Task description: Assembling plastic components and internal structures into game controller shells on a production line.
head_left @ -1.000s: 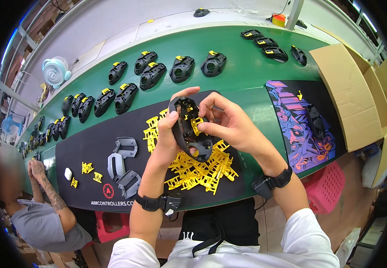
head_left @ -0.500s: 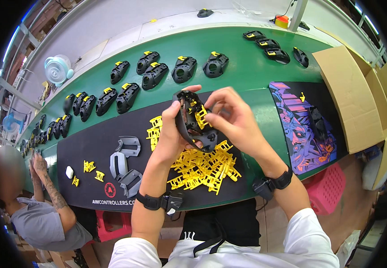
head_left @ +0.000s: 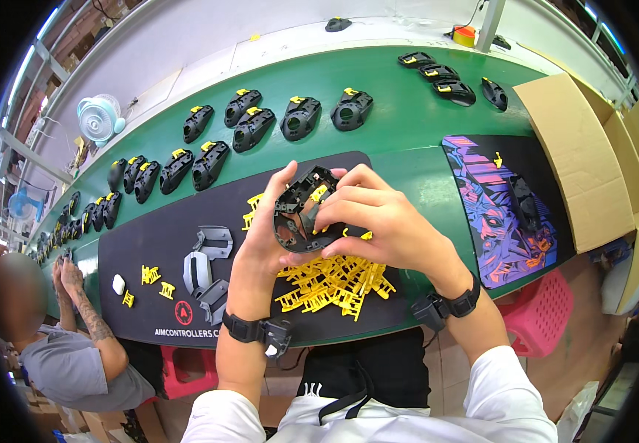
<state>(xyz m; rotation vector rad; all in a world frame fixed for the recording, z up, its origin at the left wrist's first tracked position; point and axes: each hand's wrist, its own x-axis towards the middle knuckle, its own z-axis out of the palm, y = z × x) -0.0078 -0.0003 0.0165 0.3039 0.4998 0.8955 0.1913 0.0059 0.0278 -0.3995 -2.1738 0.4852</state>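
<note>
My left hand holds a black mouse-shaped plastic shell with its hollow inside facing up. Fingers of my right hand are bent into the shell, closed around a yellow plastic piece that shows only in part between them. Another bit of yellow is visible inside the shell. Below both hands lies a heap of yellow ladder-shaped plastic pieces on the black mat. My right fingertips are partly hidden by the shell and the hand itself.
Black shells with yellow pieces stand in rows across the green table. Grey panels lie left of my hands. A patterned mat and cardboard box are right. A co-worker sits left.
The shell has tilted and turned in my left hand, its opening facing me more. My right hand has come lower and further over the shell, covering most of the yellow piece.
</note>
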